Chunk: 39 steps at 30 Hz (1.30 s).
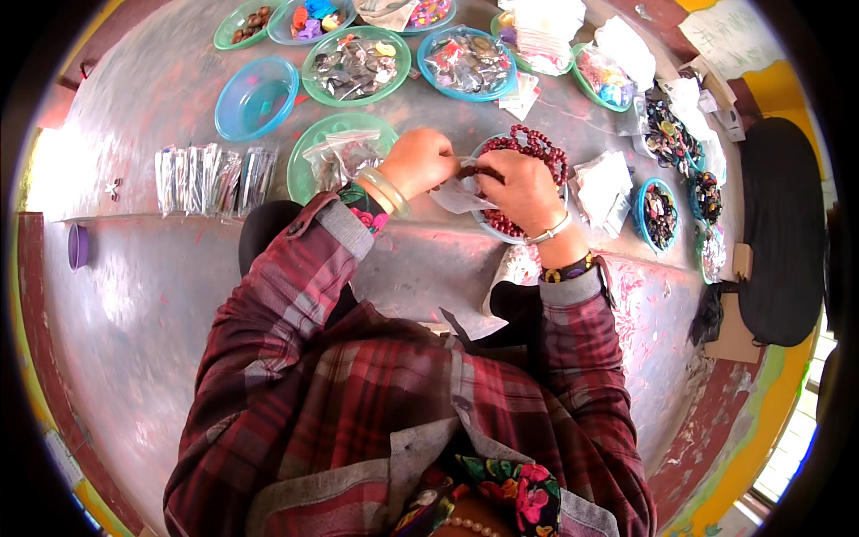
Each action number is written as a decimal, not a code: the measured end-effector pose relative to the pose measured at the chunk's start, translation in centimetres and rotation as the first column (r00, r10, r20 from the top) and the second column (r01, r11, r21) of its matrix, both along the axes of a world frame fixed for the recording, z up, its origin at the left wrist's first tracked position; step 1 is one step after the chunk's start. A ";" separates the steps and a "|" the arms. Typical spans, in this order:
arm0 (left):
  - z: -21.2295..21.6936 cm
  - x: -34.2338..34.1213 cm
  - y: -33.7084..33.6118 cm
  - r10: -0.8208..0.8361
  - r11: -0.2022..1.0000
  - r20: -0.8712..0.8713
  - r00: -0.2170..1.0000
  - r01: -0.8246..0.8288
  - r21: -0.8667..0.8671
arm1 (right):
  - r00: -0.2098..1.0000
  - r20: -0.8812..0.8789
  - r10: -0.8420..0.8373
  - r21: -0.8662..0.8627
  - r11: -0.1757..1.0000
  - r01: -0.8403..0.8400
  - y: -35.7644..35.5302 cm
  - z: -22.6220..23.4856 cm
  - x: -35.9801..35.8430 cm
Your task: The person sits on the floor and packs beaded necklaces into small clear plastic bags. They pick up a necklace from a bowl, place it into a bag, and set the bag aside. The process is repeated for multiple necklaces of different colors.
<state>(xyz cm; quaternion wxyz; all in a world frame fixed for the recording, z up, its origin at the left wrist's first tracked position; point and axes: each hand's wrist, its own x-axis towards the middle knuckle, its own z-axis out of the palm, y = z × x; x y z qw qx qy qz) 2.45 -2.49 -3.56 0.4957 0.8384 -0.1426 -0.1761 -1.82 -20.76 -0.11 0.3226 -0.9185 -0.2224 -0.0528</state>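
Between my two hands is a small clear plastic bag [458, 197], held up in front of a blue bowl [497, 234] of dark red bead strings [540, 148]. My left hand [420, 164] is closed, its fingertips pinched near the bag's upper edge. My right hand [523, 190] is closed on the bag's other side, above the bowl, and hides part of the beads. Something dark shows by the right fingertips, too small to name. Beside my left wrist, a green bowl [304, 148] holds small filled plastic bags [344, 161].
A row of filled packets [215, 182] lies at left, near an empty-looking blue bowl [257, 98]. Farther back stand bowls of packaged items [356, 67]. White packets [601, 190] and a bowl of dark, colourful pieces [659, 215] are at right. A purple cup [79, 246] sits far left.
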 end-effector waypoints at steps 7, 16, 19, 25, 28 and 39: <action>0.9 -0.4 0.1 0.018 0.996 -0.142 0.990 -0.030 -0.083 | 0.997 0.080 0.009 0.002 1.000 -0.009 0.2 -0.9 0.4; 0.7 -0.3 0.6 0.020 0.993 -0.179 0.984 -0.040 -0.108 | 0.754 -0.051 -0.655 -0.220 0.744 0.632 -15.5 -6.8 6.7; 0.8 -0.1 1.0 0.023 0.994 -0.172 0.985 -0.042 -0.104 | 0.728 -0.115 -0.676 -0.418 0.698 0.581 -16.6 -10.9 6.9; 1.2 -0.2 1.3 0.040 0.995 -0.167 0.985 -0.055 -0.086 | 0.678 -0.111 -0.727 -0.562 0.608 0.560 -15.6 -13.6 7.3; 1.3 -0.3 1.4 0.032 0.995 -0.161 0.986 -0.046 -0.085 | 0.642 -0.076 -0.763 -0.615 0.543 0.572 -15.3 -14.9 7.4; 0.6 -0.1 1.5 0.054 0.996 -0.100 0.994 -0.060 -0.061 | 0.559 -0.050 -0.827 -0.542 0.493 0.680 -14.2 -13.1 6.9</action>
